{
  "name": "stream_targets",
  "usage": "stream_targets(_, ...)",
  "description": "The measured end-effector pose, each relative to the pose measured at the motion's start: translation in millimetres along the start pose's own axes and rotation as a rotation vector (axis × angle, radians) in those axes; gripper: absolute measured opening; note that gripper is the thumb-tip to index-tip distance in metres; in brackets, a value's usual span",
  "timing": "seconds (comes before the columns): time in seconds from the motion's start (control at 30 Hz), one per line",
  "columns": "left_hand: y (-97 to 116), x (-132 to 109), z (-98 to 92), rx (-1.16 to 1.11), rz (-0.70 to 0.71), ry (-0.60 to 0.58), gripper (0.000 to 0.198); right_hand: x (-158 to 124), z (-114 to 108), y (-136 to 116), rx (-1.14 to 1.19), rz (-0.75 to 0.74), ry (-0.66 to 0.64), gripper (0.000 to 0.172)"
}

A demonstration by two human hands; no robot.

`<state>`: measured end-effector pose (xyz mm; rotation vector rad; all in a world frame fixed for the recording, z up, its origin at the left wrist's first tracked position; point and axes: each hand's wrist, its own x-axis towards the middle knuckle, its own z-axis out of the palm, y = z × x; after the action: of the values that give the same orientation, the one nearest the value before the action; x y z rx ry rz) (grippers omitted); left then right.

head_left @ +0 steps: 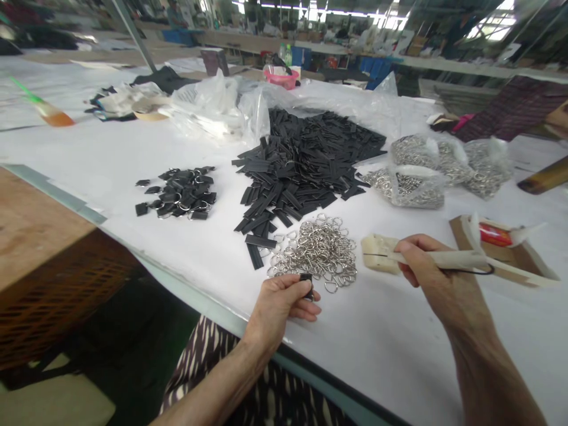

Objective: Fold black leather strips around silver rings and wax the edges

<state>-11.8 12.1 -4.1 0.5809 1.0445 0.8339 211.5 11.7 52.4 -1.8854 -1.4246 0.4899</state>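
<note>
Between thumb and fingers my left hand pinches a small folded black strip, just in front of a pile of metal D-rings. My right hand is wrapped round a pale brush-like tool, whose thin tip lies over a cream block right of the rings. Behind the rings spreads a big heap of flat black strips. To the left sits a smaller pile of black strips looped with rings.
Clear bags of metal rings stand at the right, behind an open cardboard box with a red tube. Plastic bags and a pink basket lie farther back. The table edge runs close before me.
</note>
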Motion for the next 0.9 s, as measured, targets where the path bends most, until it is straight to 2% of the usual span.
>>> stream_targets(0.2, 1, -1, 0.1, 0.015, -0.009, 0.029, 0.02, 2, -2, 0, -0.042, 0.012, -0.057, 0.034)
stream_targets(0.33, 3, -1, 1.3, 0.028, -0.017, 0.016, 0.022, 5, -9, 2, -0.031, 0.018, -0.074, 0.027)
stream_targets(0.5, 7, 3, 1.6, 0.064, -0.046, 0.063, 0.026, 13, -18, 6, 0.033, 0.061, -0.046, 0.028)
stream_targets(0.63, 9, 4, 4.4, 0.061, -0.041, 0.054, 0.025, 17, -20, 8, 0.066, 0.128, -0.063, 0.028)
stream_targets(0.9, 7, 7, 6.9, 0.074, -0.066, 0.018, 0.029, 23, -16, 12, -0.012, 0.099, -0.021, 0.019)
